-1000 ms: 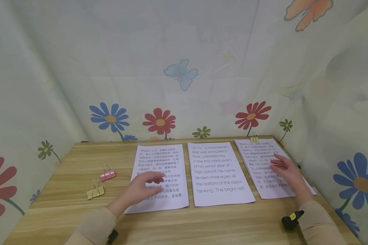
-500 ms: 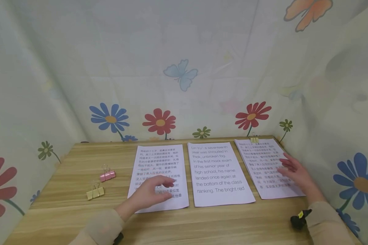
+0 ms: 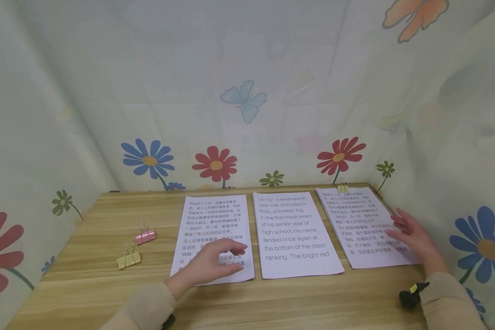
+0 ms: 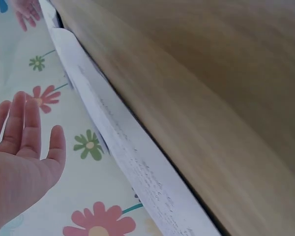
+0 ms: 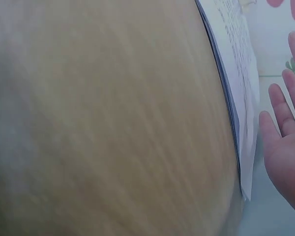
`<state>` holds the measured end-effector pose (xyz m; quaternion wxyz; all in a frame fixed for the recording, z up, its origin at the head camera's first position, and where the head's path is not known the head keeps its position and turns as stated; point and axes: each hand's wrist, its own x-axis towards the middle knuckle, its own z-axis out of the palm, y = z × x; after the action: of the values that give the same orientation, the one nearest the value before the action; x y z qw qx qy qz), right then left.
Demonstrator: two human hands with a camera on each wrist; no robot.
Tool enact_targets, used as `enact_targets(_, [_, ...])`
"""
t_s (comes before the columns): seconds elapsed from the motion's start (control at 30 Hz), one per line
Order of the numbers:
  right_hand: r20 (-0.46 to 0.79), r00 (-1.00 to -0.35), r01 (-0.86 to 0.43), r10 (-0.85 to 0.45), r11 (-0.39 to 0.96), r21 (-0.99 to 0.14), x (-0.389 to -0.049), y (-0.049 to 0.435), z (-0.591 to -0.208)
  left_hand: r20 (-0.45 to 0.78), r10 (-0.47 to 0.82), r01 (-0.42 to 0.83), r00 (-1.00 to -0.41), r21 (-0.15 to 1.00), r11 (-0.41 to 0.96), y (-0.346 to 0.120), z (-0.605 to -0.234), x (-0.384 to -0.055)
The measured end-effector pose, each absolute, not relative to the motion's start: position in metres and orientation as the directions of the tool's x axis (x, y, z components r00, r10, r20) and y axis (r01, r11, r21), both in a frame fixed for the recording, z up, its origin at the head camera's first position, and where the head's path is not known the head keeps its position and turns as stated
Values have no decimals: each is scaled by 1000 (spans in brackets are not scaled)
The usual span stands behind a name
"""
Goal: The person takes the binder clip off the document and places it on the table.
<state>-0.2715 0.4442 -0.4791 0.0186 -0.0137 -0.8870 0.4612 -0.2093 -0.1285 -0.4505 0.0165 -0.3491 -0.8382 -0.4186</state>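
My left hand (image 3: 209,262) hovers over the lower part of the left paper stack (image 3: 214,215), fingers relaxed and holding nothing. In the left wrist view that same hand (image 4: 24,152) shows its palm above the sheets. My right hand (image 3: 412,238) is over the right edge of the right paper stack (image 3: 350,229), its fingers loosely extended with nothing in them. A yellow binder clip (image 3: 343,188) grips the top edge of that right stack. Between the two lies the middle paper stack (image 3: 294,233), printed in large English text; the outer stacks carry Chinese text.
Left of the papers, a pink binder clip (image 3: 145,236) and another yellow binder clip (image 3: 129,260) rest on the wooden table (image 3: 86,293). A flower-and-butterfly cloth (image 3: 181,105) hangs behind the table and along both sides.
Both hands have drifted to the right, the left one across the lower left stack, the right one toward the outer edge of the right stack. Papers and clips have stayed in place.
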Motion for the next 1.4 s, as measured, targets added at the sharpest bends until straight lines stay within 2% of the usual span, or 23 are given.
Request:
enact_targets(0.23, [-6,-998,41,64,559,-828,-268,457,-483,343,560,606,-754,692,393,-119,-447,-212])
enact_targets(0.47, [11,-995,53,99,620,-783,-268,462,-486,335,568,604,-751,697,387,-108,-448,-213])
enact_targets(1.0, [-67,-996,93,65,708,-700,-273,469,-488,339,611,614,-715,723,317,-88,-452,-217])
enact_targets(1.4, [-85,-993,115,78,721,-684,-270,463,-489,293,612,575,-734,747,332,-67,-451,-224])
